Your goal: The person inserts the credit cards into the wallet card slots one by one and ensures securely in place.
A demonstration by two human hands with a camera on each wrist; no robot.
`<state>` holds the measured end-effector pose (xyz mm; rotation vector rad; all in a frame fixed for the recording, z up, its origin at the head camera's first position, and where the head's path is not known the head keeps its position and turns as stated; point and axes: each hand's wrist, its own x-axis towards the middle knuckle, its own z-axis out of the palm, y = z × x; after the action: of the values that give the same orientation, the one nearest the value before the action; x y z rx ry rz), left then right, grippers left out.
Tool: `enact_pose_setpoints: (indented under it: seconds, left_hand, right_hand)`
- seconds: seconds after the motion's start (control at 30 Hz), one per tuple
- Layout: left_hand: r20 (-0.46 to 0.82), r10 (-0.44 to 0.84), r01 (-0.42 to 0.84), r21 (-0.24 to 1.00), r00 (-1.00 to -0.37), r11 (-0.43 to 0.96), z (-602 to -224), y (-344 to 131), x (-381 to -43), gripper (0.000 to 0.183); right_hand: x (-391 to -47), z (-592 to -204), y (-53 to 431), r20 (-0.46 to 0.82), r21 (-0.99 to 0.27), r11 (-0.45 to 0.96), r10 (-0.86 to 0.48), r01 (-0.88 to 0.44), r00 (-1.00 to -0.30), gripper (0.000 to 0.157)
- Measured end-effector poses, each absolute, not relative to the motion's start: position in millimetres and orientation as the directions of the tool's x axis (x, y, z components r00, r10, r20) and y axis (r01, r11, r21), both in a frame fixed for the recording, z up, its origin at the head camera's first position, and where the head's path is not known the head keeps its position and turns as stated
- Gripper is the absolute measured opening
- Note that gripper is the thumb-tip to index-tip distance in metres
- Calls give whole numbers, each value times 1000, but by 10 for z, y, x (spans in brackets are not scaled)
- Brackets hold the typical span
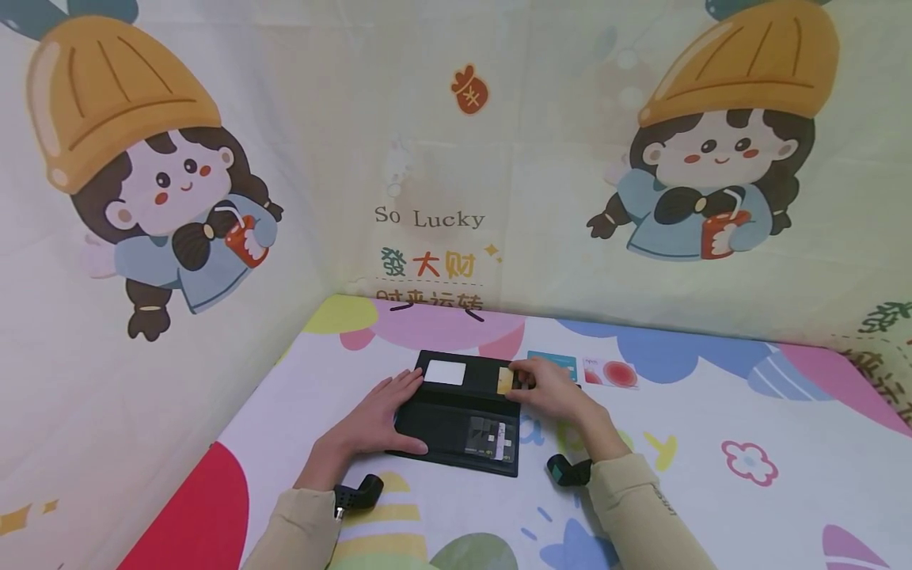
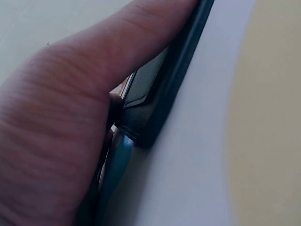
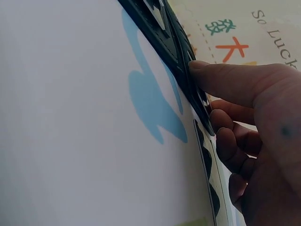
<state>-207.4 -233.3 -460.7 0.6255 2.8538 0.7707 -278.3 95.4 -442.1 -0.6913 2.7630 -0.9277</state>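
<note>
A black card wallet (image 1: pixel 442 427) lies unfolded on the table, its fold running left to right. My left hand (image 1: pixel 374 416) rests on its left side, thumb on the lower panel and fingers at the upper panel's edge. In the left wrist view, the thumb (image 2: pixel 136 35) stretches straight over the wallet. On the upper panel is a white rectangle (image 1: pixel 445 372); dark cards (image 1: pixel 488 438) show in the lower panel. At the upper panel's right end, my right hand (image 1: pixel 556 389) pinches a yellow card (image 1: pixel 504 381) between thumb and index finger; the fingers partly hide it.
Behind the right hand lie a teal card (image 1: pixel 559 362) and a white-and-pink card (image 1: pixel 610 374) with a red circle. Two short black strips (image 1: pixel 473 315) are near the table's back edge. A printed cloth wall (image 1: pixel 556 182) rises behind the patterned table (image 1: pixel 698 412).
</note>
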Motion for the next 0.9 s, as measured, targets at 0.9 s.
enact_pose_setpoints:
  seconds: [0.9]
  left_hand:
    - [-7,425,361,516,-905,777,-4559,-2315,-2046,116]
  right_hand:
    - [-2767,-4416,956,12,-598,707,-462,-377,-887,50]
